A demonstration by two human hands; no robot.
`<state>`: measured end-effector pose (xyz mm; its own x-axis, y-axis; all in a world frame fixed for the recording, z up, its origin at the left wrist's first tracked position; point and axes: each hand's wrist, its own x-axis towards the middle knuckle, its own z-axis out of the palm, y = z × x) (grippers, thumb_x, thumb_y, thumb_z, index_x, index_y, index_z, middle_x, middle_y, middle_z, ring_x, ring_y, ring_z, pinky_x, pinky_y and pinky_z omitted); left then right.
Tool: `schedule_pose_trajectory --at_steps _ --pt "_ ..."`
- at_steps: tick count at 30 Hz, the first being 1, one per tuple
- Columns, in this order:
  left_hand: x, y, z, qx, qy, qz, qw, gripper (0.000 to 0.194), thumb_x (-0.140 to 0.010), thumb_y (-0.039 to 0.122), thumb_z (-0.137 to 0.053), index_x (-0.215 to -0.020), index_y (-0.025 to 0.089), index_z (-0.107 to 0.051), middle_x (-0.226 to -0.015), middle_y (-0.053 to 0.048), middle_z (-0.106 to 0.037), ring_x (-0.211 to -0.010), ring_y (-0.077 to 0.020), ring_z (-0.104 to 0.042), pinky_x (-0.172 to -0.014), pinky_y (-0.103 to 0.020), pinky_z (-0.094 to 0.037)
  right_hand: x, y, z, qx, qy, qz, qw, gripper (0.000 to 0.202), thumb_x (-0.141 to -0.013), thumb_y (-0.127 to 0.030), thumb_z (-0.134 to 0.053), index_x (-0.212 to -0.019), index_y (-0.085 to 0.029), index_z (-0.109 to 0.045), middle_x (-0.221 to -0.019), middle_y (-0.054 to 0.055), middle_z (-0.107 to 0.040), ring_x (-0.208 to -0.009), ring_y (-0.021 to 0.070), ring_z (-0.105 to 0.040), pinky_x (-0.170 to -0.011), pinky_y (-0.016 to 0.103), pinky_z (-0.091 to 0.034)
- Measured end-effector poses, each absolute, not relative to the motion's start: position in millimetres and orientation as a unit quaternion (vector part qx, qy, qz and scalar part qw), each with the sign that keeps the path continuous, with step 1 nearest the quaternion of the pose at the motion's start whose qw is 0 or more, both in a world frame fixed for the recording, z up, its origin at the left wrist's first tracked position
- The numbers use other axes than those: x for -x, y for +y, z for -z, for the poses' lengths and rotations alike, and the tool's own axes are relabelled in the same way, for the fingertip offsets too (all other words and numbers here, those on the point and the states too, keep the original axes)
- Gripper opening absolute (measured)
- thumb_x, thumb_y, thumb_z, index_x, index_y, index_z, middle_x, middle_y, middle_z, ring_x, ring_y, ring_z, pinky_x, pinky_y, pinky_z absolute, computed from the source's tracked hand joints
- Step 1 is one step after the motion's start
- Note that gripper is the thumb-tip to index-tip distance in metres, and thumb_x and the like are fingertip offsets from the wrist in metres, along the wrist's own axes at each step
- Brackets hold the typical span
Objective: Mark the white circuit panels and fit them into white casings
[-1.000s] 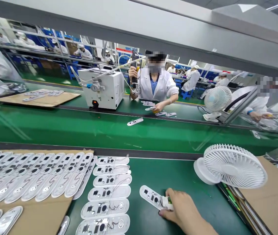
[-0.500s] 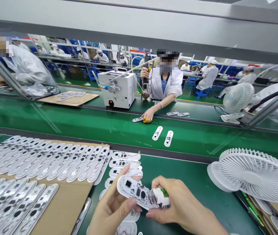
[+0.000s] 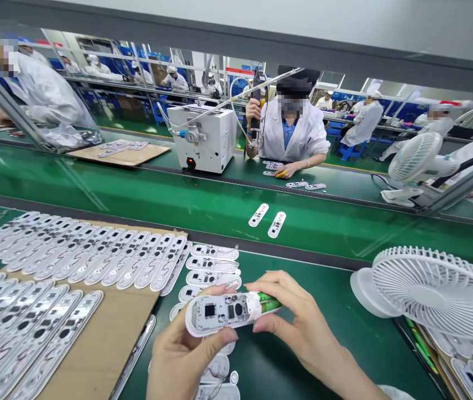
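A white oval housing with a circuit board [image 3: 219, 312] is held level over the green bench. My left hand [image 3: 190, 350] grips its left end, thumb on the near edge and fingers behind. At the right end, my right hand [image 3: 288, 311] pinches a green handle-like piece [image 3: 268, 303] with a white collar, which meets the housing. Whether the two are joined cannot be told. Beneath and behind my left hand runs a column of similar white housings [image 3: 213, 264] with boards and thin wires.
Rows of housings [image 3: 136, 261] lie on cardboard [image 3: 90, 347] at left. A white fan [image 3: 432, 294] stands at right. Beyond the bench edge, a green belt [image 3: 203, 205] carries two boards; a person in white sits behind it beside a white machine [image 3: 203, 139].
The housing has turned nearly level, and the green piece now lines up with its right end. Boards on the belt have shifted left. The person opposite has drawn a hand back from the belt.
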<state>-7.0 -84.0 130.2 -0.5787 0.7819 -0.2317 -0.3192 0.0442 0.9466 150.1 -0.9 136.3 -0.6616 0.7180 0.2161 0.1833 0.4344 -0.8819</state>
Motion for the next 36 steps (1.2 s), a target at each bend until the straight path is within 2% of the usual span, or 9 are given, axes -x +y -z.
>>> schedule_pose_trajectory --at_steps 7,11,13,15,19,24,27,31,36 --pt "4.2 -86.0 -133.1 -0.217 0.592 -0.667 0.397 0.043 -0.046 0.037 -0.091 -0.084 0.024 -0.077 -0.091 -0.002 -0.077 -0.089 -0.0256 -0.071 -0.073 -0.025 -0.059 -147.4 5.2 -124.2 0.277 -0.822 -0.385 0.314 0.029 -0.086 -0.041 -0.065 -0.112 -0.029 -0.068 -0.098 0.001 -0.062 -0.099 0.0187 -0.057 -0.114 0.042 -0.027" --pt "6.9 -84.9 -127.0 -0.265 0.599 -0.646 0.392 0.039 -0.053 0.036 -0.087 -0.089 0.024 -0.075 -0.093 -0.003 -0.076 -0.087 -0.0238 -0.070 -0.074 -0.025 -0.058 -144.8 -0.8 -119.2 0.252 -0.855 -0.334 0.306 0.042 -0.089 -0.035 -0.065 -0.128 -0.023 -0.058 -0.112 0.005 -0.067 -0.106 0.0206 -0.059 -0.115 0.042 -0.028" --pt "8.5 -81.8 -125.3 -0.290 0.614 -0.630 0.376 0.041 -0.059 0.037 -0.084 -0.096 0.024 -0.074 -0.092 -0.003 -0.075 -0.081 -0.0212 -0.070 -0.072 -0.025 -0.058 -139.3 -6.9 -114.7 0.263 -0.851 -0.340 0.302 0.041 -0.090 -0.031 -0.061 -0.129 -0.018 -0.057 -0.116 0.009 -0.068 -0.110 0.0235 -0.059 -0.111 0.043 -0.034" --pt "10.5 -76.9 -125.6 -0.338 0.646 -0.602 0.326 0.035 -0.062 0.037 -0.080 -0.095 0.024 -0.073 -0.083 -0.001 -0.071 -0.070 -0.0174 -0.065 -0.066 -0.024 -0.056 -131.8 -12.6 -110.7 0.299 -0.814 -0.407 0.285 0.028 -0.089 -0.031 -0.059 -0.110 -0.015 -0.066 -0.100 0.008 -0.072 -0.097 0.0239 -0.064 -0.095 0.038 -0.048" --pt "16.2 -68.2 -128.9 -0.411 0.708 -0.521 0.240 0.027 -0.060 0.038 -0.077 -0.084 0.025 -0.075 -0.067 0.001 -0.059 -0.061 -0.0174 -0.055 -0.052 -0.025 -0.049 -119.3 -18.8 -110.1 0.286 -0.607 -0.715 0.198 0.042 -0.082 -0.055 -0.060 -0.080 -0.013 -0.067 -0.064 0.004 -0.065 -0.059 0.0159 -0.062 -0.059 0.026 -0.050" --pt "16.9 -69.2 -130.1 -0.382 0.696 -0.542 0.275 0.043 -0.055 0.034 -0.080 -0.097 0.028 -0.077 -0.074 -0.001 -0.064 -0.069 -0.0225 -0.060 -0.060 -0.029 -0.053 -116.2 -21.1 -116.5 0.237 -0.485 -0.820 0.190 0.056 -0.075 -0.065 -0.066 -0.073 -0.010 -0.070 -0.058 0.005 -0.061 -0.057 0.0150 -0.060 -0.058 0.024 -0.045" --pt "11.1 -72.5 -134.4 -0.321 0.675 -0.578 0.327 0.047 -0.054 0.033 -0.081 -0.100 0.027 -0.076 -0.075 -0.002 -0.066 -0.068 -0.0238 -0.063 -0.050 -0.028 -0.052 -116.0 -22.3 -117.0 0.228 -0.481 -0.824 0.194 0.058 -0.072 -0.068 -0.067 -0.074 -0.010 -0.072 -0.054 0.003 -0.059 -0.053 0.0143 -0.058 -0.056 0.023 -0.044" --pt "4.7 -75.1 -143.5 -0.266 0.668 -0.565 0.406 0.057 -0.058 0.033 -0.080 -0.114 0.026 -0.070 -0.085 -0.003 -0.070 -0.040 -0.0127 -0.054 -0.028 -0.022 -0.038 -114.4 -23.7 -116.7 0.223 -0.478 -0.826 0.198 0.057 -0.072 -0.067 -0.067 -0.072 -0.011 -0.072 -0.054 0.003 -0.060 -0.052 0.0140 -0.058 -0.057 0.024 -0.045" --pt "3.8 -75.9 -144.3 -0.241 0.631 -0.561 0.478 0.077 -0.061 0.036 -0.081 -0.133 0.025 -0.055 -0.107 -0.011 -0.072 -0.026 -0.0030 -0.041 -0.026 -0.020 -0.035 -112.7 -24.9 -113.5 0.219 -0.483 -0.822 0.206 0.056 -0.074 -0.066 -0.067 -0.073 -0.011 -0.072 -0.054 0.003 -0.061 -0.051 0.0138 -0.058 -0.058 0.024 -0.047"
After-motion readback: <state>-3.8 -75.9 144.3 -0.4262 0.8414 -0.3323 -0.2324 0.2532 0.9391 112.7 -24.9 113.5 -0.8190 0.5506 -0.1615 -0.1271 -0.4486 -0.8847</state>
